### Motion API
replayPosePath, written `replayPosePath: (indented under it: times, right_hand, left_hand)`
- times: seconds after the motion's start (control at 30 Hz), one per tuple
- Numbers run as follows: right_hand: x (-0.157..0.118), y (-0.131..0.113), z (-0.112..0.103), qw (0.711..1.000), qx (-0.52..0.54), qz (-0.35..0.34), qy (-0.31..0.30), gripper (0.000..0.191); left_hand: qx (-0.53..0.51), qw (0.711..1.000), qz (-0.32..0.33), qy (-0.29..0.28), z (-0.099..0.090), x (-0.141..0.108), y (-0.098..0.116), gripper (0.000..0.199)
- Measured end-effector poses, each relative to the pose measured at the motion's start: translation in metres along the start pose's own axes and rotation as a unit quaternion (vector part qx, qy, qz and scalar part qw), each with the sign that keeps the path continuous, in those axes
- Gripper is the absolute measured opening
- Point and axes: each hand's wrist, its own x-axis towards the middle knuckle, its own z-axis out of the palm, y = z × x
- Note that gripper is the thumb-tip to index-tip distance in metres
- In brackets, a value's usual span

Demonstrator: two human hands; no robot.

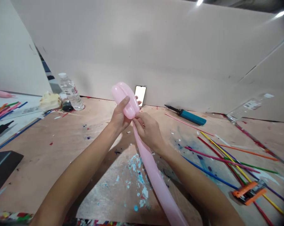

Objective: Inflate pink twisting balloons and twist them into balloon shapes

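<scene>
A long pink modelling balloon [153, 171] runs from the near edge of the table up to my hands, where its far end is bent into a rounded loop. My left hand [119, 116] is wrapped round the looped end, thumb on the near side and some fingertips showing behind. Just below the loop, my right hand [148, 128] pinches the balloon at its narrow neck with thumb and fingers. The pinched spot itself is partly covered by those fingers. Both hands are raised over the middle of the table.
A lit phone [140, 94] leans on the white panel behind. To the right lie a teal hand pump [191, 116], several uninflated balloons [222, 158] and an orange-and-black tool [249, 192]. A water bottle [71, 92] stands at the left; another bottle [249, 106] is at the right.
</scene>
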Motion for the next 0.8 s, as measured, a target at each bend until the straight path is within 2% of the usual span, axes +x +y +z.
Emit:
replayPosePath:
  times: [0.07,0.17,0.27,0.37,0.53,0.67,0.8]
  right_hand:
    - [0.002,0.005,0.002,1.0,-0.022,0.008,0.012,0.014]
    - [0.006,0.013,0.005,0.997,-0.055,0.024,0.055,0.014]
    - [0.009,0.016,0.007,0.991,-0.09,-0.002,0.094,0.016]
    - [0.011,0.011,0.007,0.987,-0.105,-0.015,0.12,0.016]
    - [0.014,0.002,0.004,0.997,-0.041,-0.001,0.073,0.012]
    - [0.014,0.002,-0.001,0.998,0.018,0.001,0.052,0.012]
    - [0.012,0.005,-0.006,0.998,0.04,0.008,0.053,0.01]
  left_hand:
    - [0.042,0.999,0.003,-0.011,0.004,-0.002,-0.009,0.047]
    - [0.104,0.994,-0.013,-0.017,0.01,-0.009,-0.027,0.038]
    - [0.11,0.993,0.015,0.04,0.015,-0.015,-0.042,0.039]
    - [0.115,0.988,0.039,0.098,0.016,-0.018,-0.048,0.044]
    - [0.17,0.976,0.036,0.131,0.009,-0.017,-0.045,0.05]
    - [0.164,0.979,0.046,0.115,0.003,-0.014,-0.044,0.052]
    - [0.209,0.971,0.048,0.109,0.001,-0.015,-0.041,0.054]
